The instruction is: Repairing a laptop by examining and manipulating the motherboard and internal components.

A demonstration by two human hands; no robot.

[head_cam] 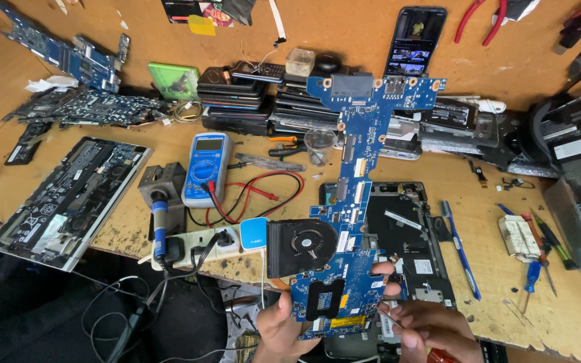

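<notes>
The left hand (284,329) grips the blue board (354,202) by its lower end, lifted upright clear of the open laptop base (408,249); the fan (302,247) remains attached; the right hand (432,329) is closed on a thin tool (390,317) touching the board's lower edge, so removal looks done, stripping unfinished.

Bright, even daylight over worn yellow-brown wooden tabletop (344,40); shadows soft and short. Mild glare on glossy black upright phone screen (415,37) behind long blue laptop circuit board (354,202). Board sharp; hands below it slightly motion-blurred. Wide-lens bending toward corners; area under tabletop edge, left of board, dark.
</notes>
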